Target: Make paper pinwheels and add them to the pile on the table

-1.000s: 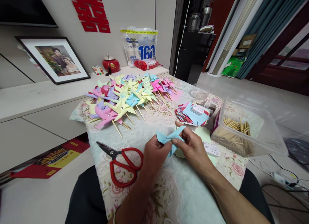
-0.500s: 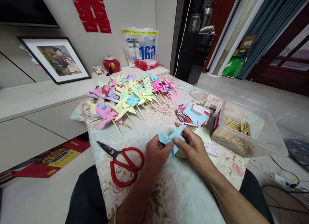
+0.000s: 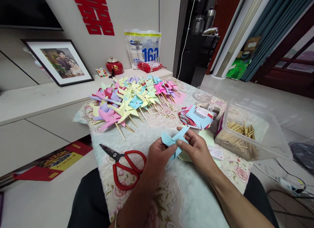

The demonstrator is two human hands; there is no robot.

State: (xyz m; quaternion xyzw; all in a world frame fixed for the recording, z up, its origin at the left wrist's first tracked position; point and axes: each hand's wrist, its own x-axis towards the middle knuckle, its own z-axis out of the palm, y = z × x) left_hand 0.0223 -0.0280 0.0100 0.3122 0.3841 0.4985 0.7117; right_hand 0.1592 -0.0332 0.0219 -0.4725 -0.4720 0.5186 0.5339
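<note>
Both of my hands pinch a light blue paper pinwheel (image 3: 171, 139) just above the floral tablecloth (image 3: 171, 195). My left hand (image 3: 158, 157) grips it from the lower left with closed fingers. From the right, my right hand (image 3: 196, 149) presses thumb and fingers onto its centre folds. Red-handled scissors (image 3: 125, 164) lie on the cloth to the left of my left hand. A stack of coloured paper squares (image 3: 196, 116) sits just beyond my right hand.
Several finished pinwheels on wooden sticks (image 3: 130, 100) are spread across the far left of the table. A clear plastic box of wooden sticks (image 3: 242, 136) stands at the right. A small glass dish (image 3: 202, 97) sits behind the paper stack. A framed photo (image 3: 59, 61) leans on the low cabinet.
The blue pinwheel and both hands have shifted very slightly; the fingers keep working the folds at its centre. Nothing else has moved.
</note>
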